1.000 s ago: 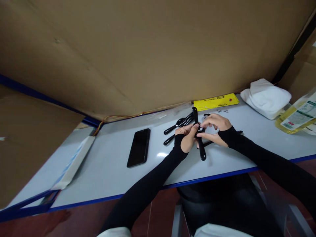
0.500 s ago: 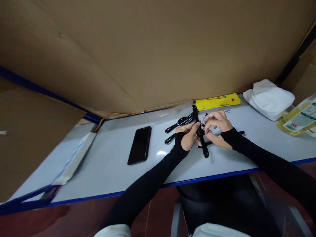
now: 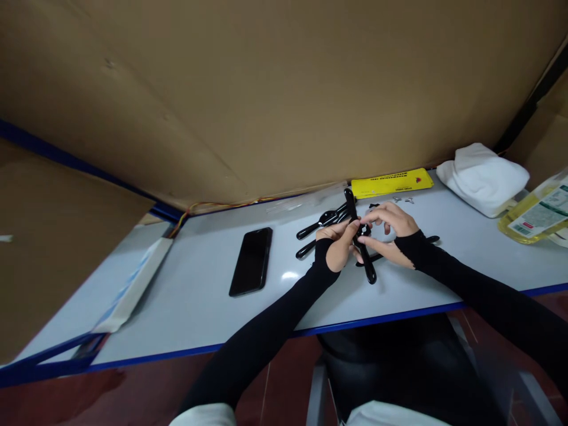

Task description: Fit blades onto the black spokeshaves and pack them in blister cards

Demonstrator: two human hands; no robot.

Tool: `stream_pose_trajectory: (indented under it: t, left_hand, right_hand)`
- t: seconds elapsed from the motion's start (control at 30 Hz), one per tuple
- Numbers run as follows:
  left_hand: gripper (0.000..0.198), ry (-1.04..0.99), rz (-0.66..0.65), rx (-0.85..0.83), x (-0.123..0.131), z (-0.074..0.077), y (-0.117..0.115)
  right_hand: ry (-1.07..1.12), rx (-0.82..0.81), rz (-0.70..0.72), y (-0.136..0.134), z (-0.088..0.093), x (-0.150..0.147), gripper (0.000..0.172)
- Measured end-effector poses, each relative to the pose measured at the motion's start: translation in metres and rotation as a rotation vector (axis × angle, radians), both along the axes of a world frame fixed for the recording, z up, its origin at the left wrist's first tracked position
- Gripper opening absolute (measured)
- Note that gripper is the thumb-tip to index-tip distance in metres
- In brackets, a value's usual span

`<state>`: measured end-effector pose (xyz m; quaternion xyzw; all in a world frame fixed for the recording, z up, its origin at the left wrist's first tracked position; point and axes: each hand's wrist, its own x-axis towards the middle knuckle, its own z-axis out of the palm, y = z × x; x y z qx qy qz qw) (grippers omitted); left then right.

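My left hand (image 3: pixel 339 245) grips a black spokeshave (image 3: pixel 368 267) by its middle, thumb on top, with the long handles pointing away from me and toward me. From the right, my right hand (image 3: pixel 394 228) reaches to the same middle part; its thumb and index fingertips touch it on either side of a small shiny fitting, whose details are too small to make out. More black spokeshaves (image 3: pixel 309 231) lie on the table just left of my left hand. Another black handle (image 3: pixel 433 239) shows beneath my right wrist.
A black phone (image 3: pixel 251 261) lies to the left on the white table (image 3: pixel 186 302). Behind the hands are a yellow printed packet (image 3: pixel 390 183), small metal pieces (image 3: pixel 409 200) and clear plastic (image 3: pixel 306 200). A white cloth (image 3: pixel 483 177) and a bottle of yellow liquid (image 3: pixel 539 210) stand right.
My right thumb and index finger have spread from a pinch and moved left onto the spokeshave's middle. My left hand and the spokeshave stay almost still.
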<state>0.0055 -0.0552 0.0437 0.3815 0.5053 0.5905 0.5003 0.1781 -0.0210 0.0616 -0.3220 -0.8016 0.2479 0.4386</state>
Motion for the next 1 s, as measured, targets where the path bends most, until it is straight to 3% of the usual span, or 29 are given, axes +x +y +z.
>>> stream_pose_trajectory:
  t: [0.1, 0.37, 0.53, 0.63, 0.77, 1.0]
  left_hand:
    - [0.052, 0.009, -0.02, -0.005, -0.0013, -0.0016, 0.0008]
    - [0.052, 0.003, -0.013, -0.01, -0.0001, 0.0016, -0.0021]
    - [0.054, 0.021, -0.031, 0.004, -0.0007, 0.0024, -0.0021]
    - [0.059, 0.019, -0.052, -0.018, -0.0037, -0.0021, 0.0012]
    - [0.058, 0.0, -0.093, -0.073, -0.0054, -0.0047, 0.0042]
    - [0.053, 0.007, -0.049, -0.078, -0.0008, 0.0012, 0.0034]
  right_hand:
    - [0.036, -0.005, 0.03, -0.0001, 0.0006, -0.0007, 0.023]
    - [0.006, 0.028, -0.052, -0.0002, -0.0023, -0.0025, 0.007]
    - [0.023, -0.023, -0.064, -0.0007, -0.0006, -0.002, 0.015]
    - [-0.023, -0.03, -0.034, 0.002, 0.0007, -0.0003, 0.009]
    - [-0.059, 0.035, 0.063, 0.0054, -0.0001, 0.0021, 0.027]
    - [-0.018, 0.013, 0.046, 0.0037, -0.0031, 0.0007, 0.022]
